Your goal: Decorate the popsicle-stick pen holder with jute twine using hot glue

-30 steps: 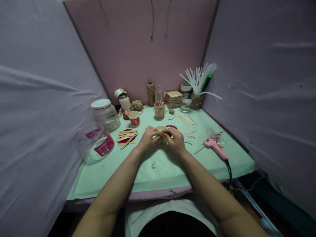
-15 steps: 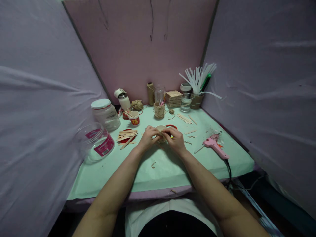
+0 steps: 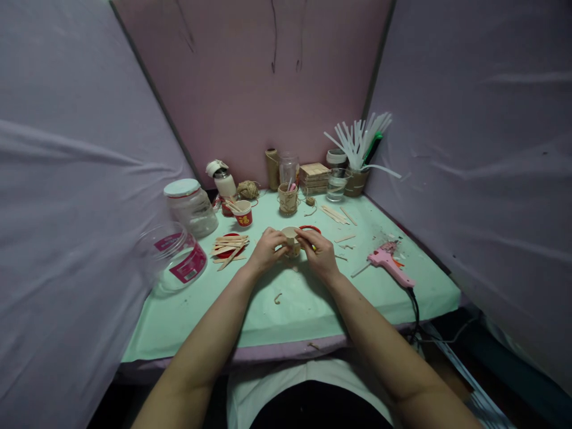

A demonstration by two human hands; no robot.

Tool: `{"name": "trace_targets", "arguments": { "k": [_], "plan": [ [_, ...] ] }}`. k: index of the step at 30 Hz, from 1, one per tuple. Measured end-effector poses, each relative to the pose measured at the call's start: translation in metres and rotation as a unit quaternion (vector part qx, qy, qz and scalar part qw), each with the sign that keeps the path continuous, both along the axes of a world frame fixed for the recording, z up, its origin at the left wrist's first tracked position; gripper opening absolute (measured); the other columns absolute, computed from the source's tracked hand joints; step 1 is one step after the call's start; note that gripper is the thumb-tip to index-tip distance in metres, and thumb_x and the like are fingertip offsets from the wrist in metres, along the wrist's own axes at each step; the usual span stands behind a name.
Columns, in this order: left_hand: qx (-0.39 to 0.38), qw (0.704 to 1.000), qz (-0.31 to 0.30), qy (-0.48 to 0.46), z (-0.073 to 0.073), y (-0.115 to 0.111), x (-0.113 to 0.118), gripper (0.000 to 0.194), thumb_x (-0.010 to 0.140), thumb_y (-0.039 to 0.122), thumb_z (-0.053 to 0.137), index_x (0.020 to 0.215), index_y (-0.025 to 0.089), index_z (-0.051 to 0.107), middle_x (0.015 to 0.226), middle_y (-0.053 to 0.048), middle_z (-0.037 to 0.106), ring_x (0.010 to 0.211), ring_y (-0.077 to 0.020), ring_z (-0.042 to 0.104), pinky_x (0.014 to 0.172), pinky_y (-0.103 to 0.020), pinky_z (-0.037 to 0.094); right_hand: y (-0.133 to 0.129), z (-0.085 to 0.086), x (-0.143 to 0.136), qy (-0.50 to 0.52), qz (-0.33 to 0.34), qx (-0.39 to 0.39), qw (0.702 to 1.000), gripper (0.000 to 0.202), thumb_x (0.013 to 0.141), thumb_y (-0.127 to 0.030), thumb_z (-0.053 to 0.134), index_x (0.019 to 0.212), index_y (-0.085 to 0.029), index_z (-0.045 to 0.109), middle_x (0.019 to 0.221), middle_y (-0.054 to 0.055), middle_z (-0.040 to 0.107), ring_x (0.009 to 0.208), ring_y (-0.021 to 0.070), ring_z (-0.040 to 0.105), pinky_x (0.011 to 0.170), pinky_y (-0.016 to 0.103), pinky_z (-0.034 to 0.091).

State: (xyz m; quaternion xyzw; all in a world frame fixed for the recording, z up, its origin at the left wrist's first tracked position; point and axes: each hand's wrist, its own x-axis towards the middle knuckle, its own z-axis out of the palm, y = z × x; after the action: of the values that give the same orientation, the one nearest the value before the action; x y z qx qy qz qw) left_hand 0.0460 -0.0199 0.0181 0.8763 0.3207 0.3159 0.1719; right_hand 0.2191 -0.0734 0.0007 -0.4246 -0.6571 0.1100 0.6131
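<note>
A small beige cup point(image 3: 292, 245) stands upright between my hands at the middle of the table. My left hand point(image 3: 268, 249) grips its left side, fingers curled and thumb against the wall. On the other side my right hand point(image 3: 318, 250) pinches the cup near its rim. The front of the cup has some darker marks that are too small to make out. Right behind my right hand shows part of a red ring-shaped rim point(image 3: 310, 228). A short curl of twine point(image 3: 277, 298) lies on the cloth in front of the cup.
Wooden sticks point(image 3: 230, 245) lie on a red dish to the left, beside a red cup point(image 3: 243, 214) of sticks. Clear plastic jars point(image 3: 190, 208) stand far left. At right rests a pink glue gun point(image 3: 388, 266) with a cable. Along the back are a twine-wrapped cup point(image 3: 288, 200) and glue sticks point(image 3: 355, 143).
My fingers have spread apart along the cup's rim, the right hand shifting slightly right, so more of the cup's front and opening shows. The other things have stayed put.
</note>
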Motion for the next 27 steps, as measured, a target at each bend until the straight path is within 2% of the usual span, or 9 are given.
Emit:
{"name": "trace_targets", "arguments": {
  "k": [4, 9, 15, 21, 27],
  "plan": [
    [0.004, 1.000, -0.004, 0.003, 0.0001, -0.0022, 0.0003, 0.004, 0.081, 0.022, 0.067, 0.081, 0.020, 0.070, 0.087, -0.005, 0.067, 0.090, -0.0213, 0.049, 0.084, -0.035, 0.041, -0.0019, 0.0025, 0.0051, 0.025, -0.031, -0.013, 0.999, 0.023, 0.093, -0.024, 0.054, 0.106, -0.023, 0.072, 0.099, 0.008, 0.073, 0.094, 0.0211, 0.067, 0.086, 0.037, 0.053],
    [-0.020, 1.000, -0.001, 0.005, 0.0005, -0.0034, 0.0028, 0.007, 0.082, 0.021, 0.065, 0.084, 0.021, 0.071, 0.086, -0.004, 0.068, 0.088, -0.0209, 0.048, 0.082, -0.034, 0.040, -0.0007, 0.0039, 0.0080, 0.025, -0.032, -0.040, 0.998, 0.019, 0.093, -0.024, 0.053, 0.094, -0.023, 0.072, 0.096, 0.008, 0.070, 0.094, 0.0214, 0.065, 0.085, 0.038, 0.052],
    [-0.060, 0.998, 0.006, 0.015, 0.0037, -0.0024, 0.0042, 0.008, 0.081, 0.023, 0.065, 0.084, 0.021, 0.073, 0.084, -0.003, 0.070, 0.087, -0.0208, 0.048, 0.081, -0.034, 0.038, -0.0002, 0.0028, 0.0071, 0.021, -0.032, -0.059, 0.998, 0.016, 0.092, -0.026, 0.055, 0.092, -0.022, 0.070, 0.096, 0.008, 0.068, 0.097, 0.0219, 0.064, 0.087, 0.038, 0.051],
    [-0.054, 0.998, 0.015, 0.034, 0.0027, -0.0002, 0.0020, 0.006, 0.081, 0.025, 0.067, 0.083, 0.021, 0.071, 0.085, -0.003, 0.070, 0.089, -0.0217, 0.049, 0.082, -0.035, 0.037, 0.0001, 0.0020, 0.0070, 0.026, -0.027, -0.068, 0.997, 0.016, 0.092, -0.026, 0.054, 0.092, -0.023, 0.070, 0.097, 0.008, 0.067, 0.097, 0.0219, 0.064, 0.088, 0.039, 0.050],
    [-0.032, 0.997, 0.007, 0.068, 0.0010, -0.0003, 0.0020, 0.012, 0.074, 0.023, 0.075, 0.084, 0.020, 0.069, 0.103, -0.005, 0.069, 0.093, -0.0212, 0.051, 0.085, -0.035, 0.037, -0.0011, 0.0041, 0.0065, 0.025, -0.033, -0.077, 0.996, 0.017, 0.092, -0.026, 0.053, 0.091, -0.022, 0.070, 0.096, 0.008, 0.067, 0.095, 0.0217, 0.063, 0.086, 0.038, 0.050]
  ]
}}
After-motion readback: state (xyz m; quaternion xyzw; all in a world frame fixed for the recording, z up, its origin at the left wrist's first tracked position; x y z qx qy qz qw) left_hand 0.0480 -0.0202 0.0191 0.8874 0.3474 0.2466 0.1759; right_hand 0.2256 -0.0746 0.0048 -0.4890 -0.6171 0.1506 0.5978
